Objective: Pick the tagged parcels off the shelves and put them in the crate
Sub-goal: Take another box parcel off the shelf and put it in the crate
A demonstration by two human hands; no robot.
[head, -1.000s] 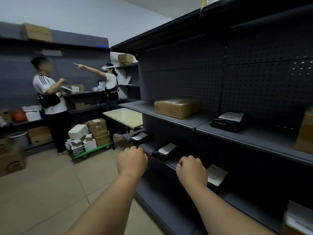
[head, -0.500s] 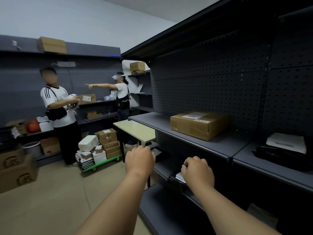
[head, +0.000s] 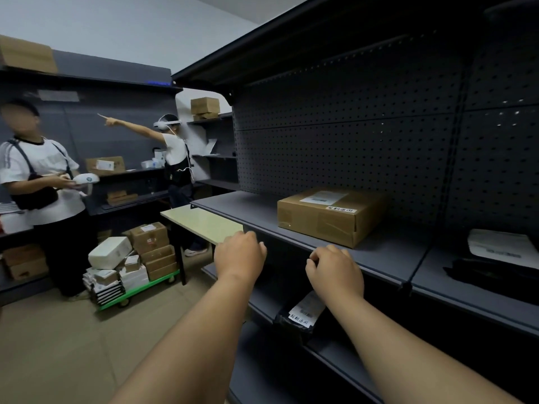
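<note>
A brown cardboard parcel with a white label and a small tag strip lies on the dark shelf at chest height. My left hand and my right hand are both held out in front of that shelf's front edge, fingers curled, holding nothing. The right hand is just below and left of the brown parcel, not touching it. On the shelf below, a black bag parcel with a tagged white label shows between my forearms. A black parcel with a white label lies on the shelf to the right. No crate is in view.
A pale green table stands at the shelf's left end. A green trolley stacked with boxes sits on the floor beyond it. Two people stand at the far shelves, one at left, one pointing left.
The view has moved closer to the brown parcel and along the shelf. Both hands have risen from the lower shelves to the edge of the chest-height shelf, still closed.
</note>
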